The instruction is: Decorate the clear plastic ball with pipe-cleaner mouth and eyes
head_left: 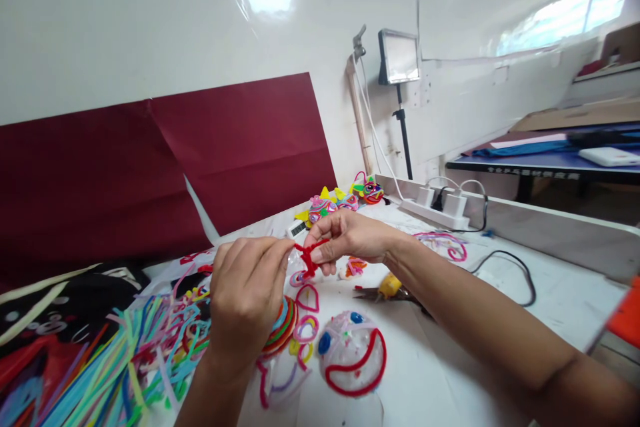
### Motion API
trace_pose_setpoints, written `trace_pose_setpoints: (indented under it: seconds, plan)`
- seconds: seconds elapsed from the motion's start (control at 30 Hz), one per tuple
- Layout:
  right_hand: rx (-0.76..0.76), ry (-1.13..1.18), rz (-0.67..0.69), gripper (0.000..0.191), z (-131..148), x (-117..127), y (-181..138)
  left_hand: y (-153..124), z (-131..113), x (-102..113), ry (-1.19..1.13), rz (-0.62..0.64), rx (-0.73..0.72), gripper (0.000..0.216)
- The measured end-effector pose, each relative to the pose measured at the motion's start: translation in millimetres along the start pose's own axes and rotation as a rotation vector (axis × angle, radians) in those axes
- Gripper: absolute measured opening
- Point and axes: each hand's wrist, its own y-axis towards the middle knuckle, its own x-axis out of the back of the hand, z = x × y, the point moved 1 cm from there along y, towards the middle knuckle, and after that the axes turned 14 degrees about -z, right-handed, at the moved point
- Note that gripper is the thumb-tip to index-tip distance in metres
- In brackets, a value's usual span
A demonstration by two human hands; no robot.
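Note:
Between my hands, above the white table (425, 347), is a bent red pipe cleaner (309, 260). My left hand (247, 293) pinches its left end, fingers closed. The thumb and fingers of my right hand (343, 240) are closed on its right part. Below them lies a clear round form (353, 353) with a red pipe-cleaner mouth outline and two blue spots. Left of that form are pink pipe-cleaner loops (306, 328) and a striped coiled disc (283, 327), partly hidden by my left hand.
Many loose coloured pipe cleaners (115, 353) spread over the left side. Pliers (370, 294) and a yellow tool (390, 285) lie under my right forearm. Decorated fish-like figures (323, 208) stand at the back, near a power strip (440, 212) with cables. A lamp (400, 57) rises behind.

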Motion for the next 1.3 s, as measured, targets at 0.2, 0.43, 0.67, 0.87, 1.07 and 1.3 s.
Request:
trace_pose_setpoints:
  seconds: [0.2, 0.43, 0.67, 0.87, 1.07, 1.3]
  plan:
    - [-0.033, -0.040, -0.049, 0.021, 4, -1, -2, 1, -1, -1, -0.005, -0.017, -0.037, 0.017]
    - [0.081, -0.147, -0.193, 0.008, 10, -7, -7, 0, 2, -4, -0.080, 0.102, 0.213, 0.008]
    - [0.238, -0.192, -0.187, 0.012, 6, -11, -6, 1, 5, -2, -0.257, 0.228, 0.513, 0.012]
    - [0.270, -0.196, -0.181, 0.011, 3, -12, -5, -1, 9, -3, -0.308, 0.280, 0.596, 0.012]
    - [0.229, -0.158, -0.157, 0.010, 5, -12, -6, -2, 9, -5, -0.322, 0.288, 0.601, 0.013]
    - [0.158, -0.262, -0.202, 0.007, 6, -12, -7, 2, 5, -5, -0.293, 0.298, 0.572, 0.016]
